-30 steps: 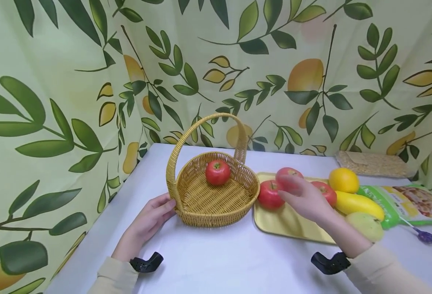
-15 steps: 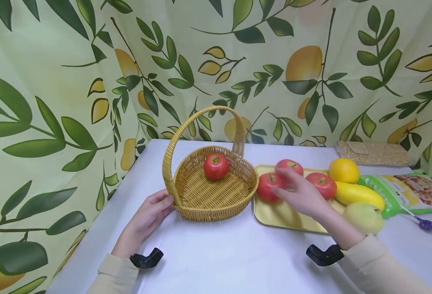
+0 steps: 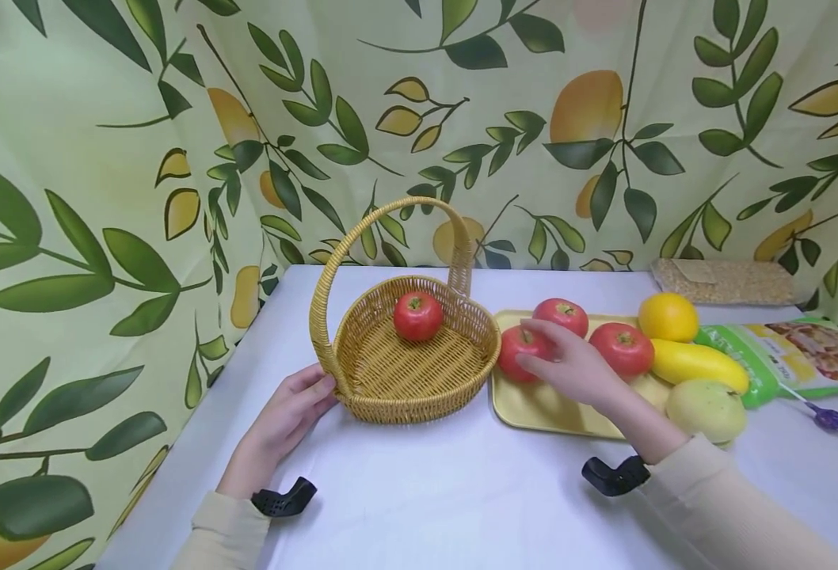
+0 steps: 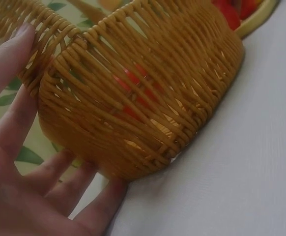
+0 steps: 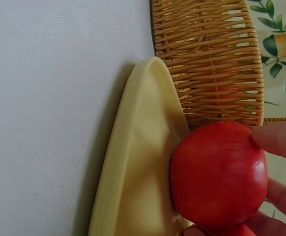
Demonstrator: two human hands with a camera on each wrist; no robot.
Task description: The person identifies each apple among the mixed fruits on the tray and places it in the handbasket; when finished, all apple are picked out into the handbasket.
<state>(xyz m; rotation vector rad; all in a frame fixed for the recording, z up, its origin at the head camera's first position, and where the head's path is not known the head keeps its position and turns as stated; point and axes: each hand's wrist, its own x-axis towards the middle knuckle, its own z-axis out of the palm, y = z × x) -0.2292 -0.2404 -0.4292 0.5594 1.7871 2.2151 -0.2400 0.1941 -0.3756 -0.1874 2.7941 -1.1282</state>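
Note:
My left hand (image 3: pixel 294 412) holds the wicker basket (image 3: pixel 412 408) at the base of its handle. In the left wrist view, the thumb lies on the handle base and the other fingers (image 4: pixel 101 204) spread along the woven side. One red apple (image 3: pixel 417 317) sits inside the basket, toward the back. Just right of the basket, my right hand (image 3: pixel 576 368) grips another red apple (image 3: pixel 515 356) at the left end of the yellow tray (image 3: pixel 554 416). The right wrist view shows the thumb at this apple (image 5: pixel 216 177) on one side and fingers partly hidden behind it.
Two more apples, one behind (image 3: pixel 561 315) and one to the right (image 3: pixel 622 350), lie on the tray. Beside them are an orange (image 3: pixel 668 317), a yellow elongated fruit (image 3: pixel 700 368) and a pale green fruit (image 3: pixel 707 410). A green food bag (image 3: pixel 797 360) lies farther right.
My right hand has come down, and its thumb and fingers have closed round the left apple on the tray. The left hand stays at the basket. The head view has tilted slightly down.

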